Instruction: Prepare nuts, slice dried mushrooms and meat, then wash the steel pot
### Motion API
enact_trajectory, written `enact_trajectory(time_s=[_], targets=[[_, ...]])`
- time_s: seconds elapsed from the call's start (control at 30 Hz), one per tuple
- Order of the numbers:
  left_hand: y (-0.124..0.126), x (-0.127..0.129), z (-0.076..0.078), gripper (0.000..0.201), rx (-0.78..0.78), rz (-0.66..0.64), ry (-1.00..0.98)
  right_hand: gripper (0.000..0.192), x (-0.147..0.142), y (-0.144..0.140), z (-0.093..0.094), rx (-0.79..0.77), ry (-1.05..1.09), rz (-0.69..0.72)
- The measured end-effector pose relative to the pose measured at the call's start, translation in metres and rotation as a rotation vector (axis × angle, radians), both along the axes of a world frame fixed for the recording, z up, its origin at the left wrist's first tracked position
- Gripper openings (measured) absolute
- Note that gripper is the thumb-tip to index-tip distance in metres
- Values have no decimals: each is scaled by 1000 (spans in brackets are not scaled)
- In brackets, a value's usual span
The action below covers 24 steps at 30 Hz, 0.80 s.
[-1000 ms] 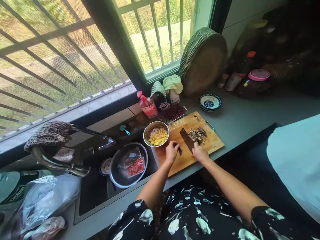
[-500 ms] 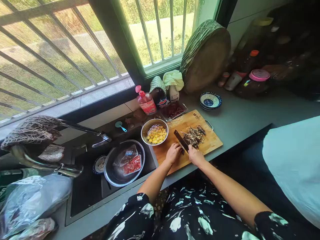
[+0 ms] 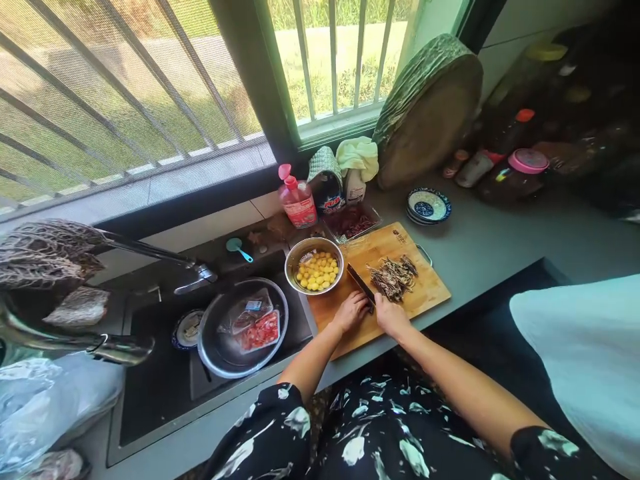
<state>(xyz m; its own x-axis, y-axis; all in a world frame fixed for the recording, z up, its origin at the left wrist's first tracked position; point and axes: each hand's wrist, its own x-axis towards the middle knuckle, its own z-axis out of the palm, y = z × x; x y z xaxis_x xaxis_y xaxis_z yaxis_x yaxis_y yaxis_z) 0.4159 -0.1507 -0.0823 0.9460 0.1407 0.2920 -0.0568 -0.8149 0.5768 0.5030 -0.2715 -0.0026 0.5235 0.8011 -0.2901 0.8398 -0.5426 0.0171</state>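
My right hand (image 3: 393, 317) grips the handle of a kitchen knife (image 3: 361, 283), its dark blade slanting across a wooden cutting board (image 3: 345, 341). Close against the blade, my left hand (image 3: 352, 311) has its fingers bent down on a small dark piece of food (image 3: 371, 309), mostly hidden under them. To the right of the knife lies a pile of thin brown and pale strips (image 3: 394, 277). A metal bowl (image 3: 290, 273) of yellow, ball-shaped pieces (image 3: 318, 271) stands at the board's left edge.
A basin (image 3: 215, 363) holding packaged red meat (image 3: 261, 331) sits in the dark sink, below the faucet (image 3: 196, 277). Behind the board are a pink pump bottle (image 3: 299, 203) and a clear tray (image 3: 356, 223). Stacked small plates (image 3: 429, 205) are at right, near a person's pale clothing (image 3: 575, 333).
The view has shifted slightly, so the sink side appears further left. Both hands keep their places at the knife and board, with only slight movement.
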Motion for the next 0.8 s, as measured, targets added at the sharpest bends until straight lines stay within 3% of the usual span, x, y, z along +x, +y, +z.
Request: enact_trajectory(time_s=[0.33,0.8], targets=[[0,-2,4,29,-38,4,4,19,2,23,-2,-78,6,-31],[1,0,-11,30,-49,19,-19,24,5,33,-13,-152,75,-14]])
